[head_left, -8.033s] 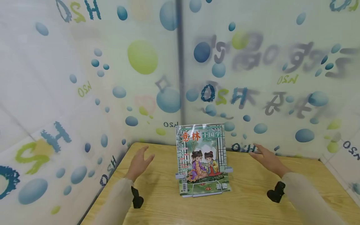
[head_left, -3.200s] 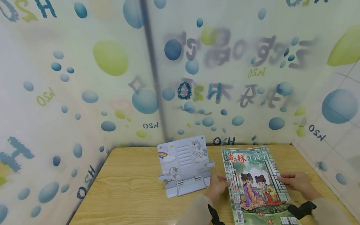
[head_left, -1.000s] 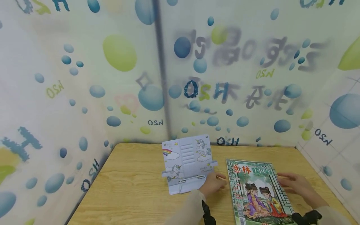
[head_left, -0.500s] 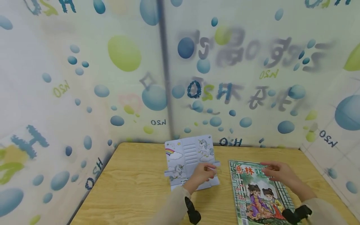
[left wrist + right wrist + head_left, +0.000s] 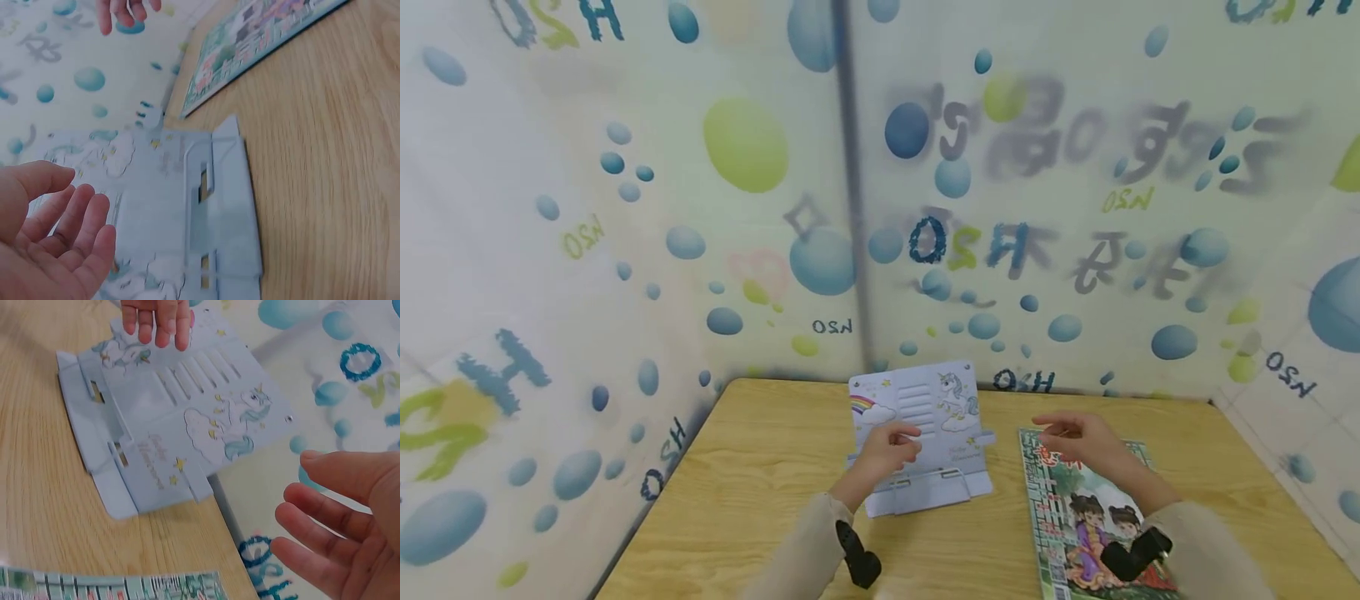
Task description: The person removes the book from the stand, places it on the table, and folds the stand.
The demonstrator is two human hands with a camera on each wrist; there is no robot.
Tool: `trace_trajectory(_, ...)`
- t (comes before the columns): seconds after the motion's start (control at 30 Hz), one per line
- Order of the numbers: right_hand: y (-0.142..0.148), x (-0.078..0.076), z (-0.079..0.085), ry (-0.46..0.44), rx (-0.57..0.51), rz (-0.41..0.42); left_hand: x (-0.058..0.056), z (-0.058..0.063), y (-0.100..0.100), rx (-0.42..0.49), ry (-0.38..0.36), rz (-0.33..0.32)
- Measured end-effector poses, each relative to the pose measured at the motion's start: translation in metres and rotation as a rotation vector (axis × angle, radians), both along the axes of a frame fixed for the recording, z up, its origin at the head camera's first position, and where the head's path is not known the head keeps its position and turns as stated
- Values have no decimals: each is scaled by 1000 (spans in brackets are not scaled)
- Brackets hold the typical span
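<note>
A white book stand (image 5: 951, 429) with unicorn and rainbow drawings leans back, upright at the table's middle, its wire page holder across the lower ledge. My left hand (image 5: 883, 454) hovers in front of it, fingers loosely bent, holding nothing; the left wrist view shows its palm (image 5: 62, 244) half turned up. To the right, a Chinese magazine (image 5: 1090, 533) with two cartoon girls on its cover lies flat. Above its top edge floats my right hand (image 5: 1086, 442), also holding nothing and partly covering the title. In the right wrist view its fingers (image 5: 319, 556) are spread apart.
The wooden table (image 5: 760, 475) meets a curtain-like wall (image 5: 760, 250) printed with bubbles and H2O letters, close behind the stand. More printed sheeting stands along both sides. Black wrist cameras (image 5: 857, 554) are strapped below the sleeves.
Earlier the magazine stood on the stand; then both hands held it to the right and laid it on the table. Since then both hands have let go and moved left.
</note>
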State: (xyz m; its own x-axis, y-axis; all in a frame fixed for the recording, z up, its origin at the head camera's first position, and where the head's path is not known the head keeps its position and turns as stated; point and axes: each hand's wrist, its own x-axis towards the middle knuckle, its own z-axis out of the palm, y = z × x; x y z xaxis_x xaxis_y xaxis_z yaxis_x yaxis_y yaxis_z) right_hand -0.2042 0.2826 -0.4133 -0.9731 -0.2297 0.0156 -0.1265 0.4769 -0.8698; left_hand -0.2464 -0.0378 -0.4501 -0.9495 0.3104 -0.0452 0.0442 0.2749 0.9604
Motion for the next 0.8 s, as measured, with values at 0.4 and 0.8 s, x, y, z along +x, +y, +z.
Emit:
trace_trajectory(0.4, -40, -38, -7, -38, -111, 42, -12, 3, -57, -38, 24, 151)
trace_trajectory(0.8, -80, -74, -12, -80, -133, -268, -26, 10, -93, -43, -45, 327)
